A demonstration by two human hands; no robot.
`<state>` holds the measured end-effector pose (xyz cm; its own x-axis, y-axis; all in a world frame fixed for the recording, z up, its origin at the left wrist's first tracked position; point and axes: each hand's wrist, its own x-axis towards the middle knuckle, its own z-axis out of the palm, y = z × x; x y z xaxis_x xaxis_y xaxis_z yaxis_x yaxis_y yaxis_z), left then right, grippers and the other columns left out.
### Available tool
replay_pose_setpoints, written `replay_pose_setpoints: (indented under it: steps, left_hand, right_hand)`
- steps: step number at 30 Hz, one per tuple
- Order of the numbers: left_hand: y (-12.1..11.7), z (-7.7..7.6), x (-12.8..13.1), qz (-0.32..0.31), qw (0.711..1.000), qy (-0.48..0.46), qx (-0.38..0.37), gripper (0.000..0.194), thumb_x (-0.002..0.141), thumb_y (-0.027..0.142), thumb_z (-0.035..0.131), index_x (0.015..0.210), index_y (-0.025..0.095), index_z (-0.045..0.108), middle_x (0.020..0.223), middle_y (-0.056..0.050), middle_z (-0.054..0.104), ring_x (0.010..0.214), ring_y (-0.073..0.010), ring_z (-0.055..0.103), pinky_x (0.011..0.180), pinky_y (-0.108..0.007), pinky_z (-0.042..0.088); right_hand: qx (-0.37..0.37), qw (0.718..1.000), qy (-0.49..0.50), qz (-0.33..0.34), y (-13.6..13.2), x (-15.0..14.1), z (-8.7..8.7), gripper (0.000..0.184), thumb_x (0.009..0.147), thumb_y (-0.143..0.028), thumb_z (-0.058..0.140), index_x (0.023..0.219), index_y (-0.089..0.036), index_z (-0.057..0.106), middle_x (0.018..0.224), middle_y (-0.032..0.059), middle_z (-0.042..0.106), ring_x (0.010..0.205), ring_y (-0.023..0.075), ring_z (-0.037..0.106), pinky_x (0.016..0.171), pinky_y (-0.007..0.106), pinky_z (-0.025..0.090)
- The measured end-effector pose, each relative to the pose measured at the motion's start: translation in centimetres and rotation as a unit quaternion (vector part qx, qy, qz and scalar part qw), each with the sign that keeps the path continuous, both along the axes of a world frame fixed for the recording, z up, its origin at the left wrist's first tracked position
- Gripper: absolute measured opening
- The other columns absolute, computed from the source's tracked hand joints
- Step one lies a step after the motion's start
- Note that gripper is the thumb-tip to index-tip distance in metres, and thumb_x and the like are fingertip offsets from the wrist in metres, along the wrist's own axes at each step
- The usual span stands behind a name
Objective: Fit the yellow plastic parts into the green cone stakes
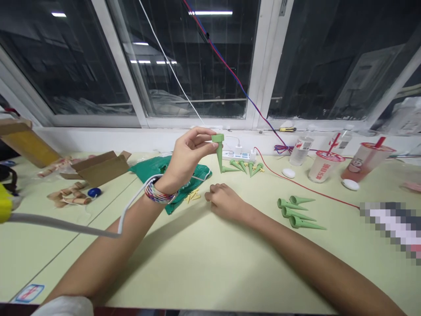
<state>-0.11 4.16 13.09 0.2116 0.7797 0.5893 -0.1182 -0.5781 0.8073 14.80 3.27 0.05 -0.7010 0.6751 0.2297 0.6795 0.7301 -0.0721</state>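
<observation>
The work surface is a pale green tabletop (184, 267), bounded at the far side by a white window sill (98, 140); its near edge runs along the bottom of the view. Open room for moving lies between and beyond the two forearms. From the left edge: a yellow tool end (5, 204) with a grey cable (62, 224), one cardboard box (98, 169), one blue round object (94, 192), and a cluster of rolled paper tubes (69, 196), their number not countable. One green plastic bag (171, 180) lies under the left hand (187, 160), which has beaded bracelets (160, 194) at the wrist. The left thumb and fingers are pressed together, pinching one green plastic watering spike (219, 151) by its flat collar, held upright in the air above the bag, tip down. The spike is a slim tapered cone with a wider top. The right hand (225, 201) rests on the tabletop, fingers curled together, pinching nothing, just beside small yellow pegs (192, 196), whose number is too small to tell. Five green spikes (243, 166) lie near one white power strip (237, 156), and four green spikes (296, 213) lie farther right. Beyond them stand three plastic cups (324, 166), two with red straws, and two white oval objects (350, 184).
</observation>
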Motion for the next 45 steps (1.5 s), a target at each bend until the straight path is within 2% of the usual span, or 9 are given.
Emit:
replay_pose_setpoints:
  steps: [4, 7, 10, 12, 17, 20, 37, 40, 45]
  left_hand:
    - [0.1, -0.1, -0.2, 0.016, 0.999, 0.037, 0.003, 0.035, 0.077, 0.032, 0.091, 0.107, 0.023, 0.076, 0.104, -0.007, 0.08, 0.105, -0.027, 0.076, 0.096, -0.042, 0.061]
    - [0.2, -0.1, -0.1, 0.026, 0.999, 0.034, 0.007, 0.034, 0.076, 0.032, 0.091, 0.105, 0.023, 0.076, 0.104, -0.007, 0.08, 0.103, -0.0265, 0.077, 0.095, -0.042, 0.061]
    - [0.5, -0.3, 0.0, 0.025, 1.0, 0.009, -0.005, 0.034, 0.076, 0.032, 0.091, 0.105, 0.023, 0.075, 0.103, -0.007, 0.081, 0.102, -0.0258, 0.077, 0.095, -0.042, 0.062]
    - [0.6, -0.5, 0.2, 0.026, 1.0, -0.003, -0.01, 0.034, 0.076, 0.032, 0.09, 0.104, 0.022, 0.074, 0.103, -0.007, 0.08, 0.102, -0.0257, 0.077, 0.096, -0.043, 0.062]
    - [0.8, -1.1, 0.5, 0.031, 0.999, 0.006, -0.006, 0.035, 0.075, 0.034, 0.092, 0.103, 0.022, 0.074, 0.104, -0.007, 0.079, 0.1, -0.0245, 0.076, 0.094, -0.041, 0.062]
    - [0.7, -1.2, 0.7, 0.029, 0.999, 0.013, -0.004, 0.035, 0.074, 0.033, 0.093, 0.103, 0.022, 0.075, 0.105, -0.007, 0.079, 0.1, -0.024, 0.076, 0.093, -0.04, 0.062]
    - [0.6, -1.4, 0.6, 0.015, 0.999, 0.008, -0.027, 0.036, 0.073, 0.035, 0.095, 0.101, 0.022, 0.076, 0.104, -0.007, 0.079, 0.1, -0.0247, 0.077, 0.093, -0.041, 0.064]
    - [0.5, -1.4, 0.6, 0.011, 0.999, 0.008, -0.031, 0.037, 0.073, 0.035, 0.095, 0.1, 0.022, 0.075, 0.104, -0.007, 0.079, 0.101, -0.0256, 0.077, 0.093, -0.043, 0.065]
    - [0.5, -1.3, 0.6, 0.0, 0.999, 0.007, -0.048, 0.037, 0.072, 0.035, 0.096, 0.1, 0.021, 0.076, 0.101, -0.007, 0.079, 0.097, -0.0246, 0.077, 0.091, -0.042, 0.066]
  right_hand:
    - [-0.1, 0.979, 0.175, 0.025, 0.7, 0.8, 1.5, 0.023, 0.084, -0.01, 0.06, 0.103, -0.018, 0.071, 0.106, 0.0084, 0.064, 0.09, 0.021, 0.063, 0.083, 0.032, 0.048]
    - [-0.155, 0.932, 0.326, 0.036, 1.8, 2.2, 3.8, 0.018, 0.079, -0.011, 0.064, 0.094, -0.019, 0.07, 0.098, 0.0041, 0.065, 0.088, 0.0185, 0.063, 0.084, 0.031, 0.05]
    - [-0.15, 0.883, 0.444, 0.008, 2.6, 4.2, 6.3, 0.013, 0.074, -0.015, 0.065, 0.085, -0.02, 0.069, 0.086, 0.0004, 0.065, 0.078, 0.0164, 0.061, 0.078, 0.031, 0.049]
    - [-0.166, 0.839, 0.517, -0.007, 2.7, 5.4, 7.9, 0.011, 0.073, -0.018, 0.068, 0.083, -0.021, 0.07, 0.08, -0.001, 0.065, 0.075, 0.016, 0.059, 0.074, 0.031, 0.049]
    - [-0.338, 0.681, 0.647, 0.061, 1.3, 6.6, 10.4, 0.023, 0.071, -0.026, 0.081, 0.089, -0.022, 0.068, 0.085, -0.0008, 0.067, 0.085, 0.0171, 0.067, 0.085, 0.034, 0.054]
    - [-0.396, 0.638, 0.655, 0.08, 0.7, 6.4, 10.9, 0.025, 0.069, -0.024, 0.083, 0.088, -0.022, 0.065, 0.085, -0.0005, 0.067, 0.086, 0.017, 0.067, 0.087, 0.034, 0.053]
    - [-0.493, 0.554, 0.665, 0.085, 0.9, 6.3, 10.5, 0.026, 0.069, -0.019, 0.084, 0.087, -0.021, 0.066, 0.09, 0.0011, 0.067, 0.089, 0.0168, 0.065, 0.088, 0.032, 0.054]
    - [-0.493, 0.554, 0.665, 0.088, 0.9, 6.4, 10.5, 0.025, 0.069, -0.018, 0.083, 0.087, -0.02, 0.067, 0.09, 0.0012, 0.067, 0.09, 0.0167, 0.065, 0.087, 0.031, 0.055]
    - [-0.475, 0.583, 0.654, 0.084, 0.6, 6.4, 10.7, 0.022, 0.071, -0.02, 0.083, 0.084, -0.021, 0.066, 0.086, 0.0001, 0.066, 0.086, 0.0166, 0.065, 0.087, 0.033, 0.055]
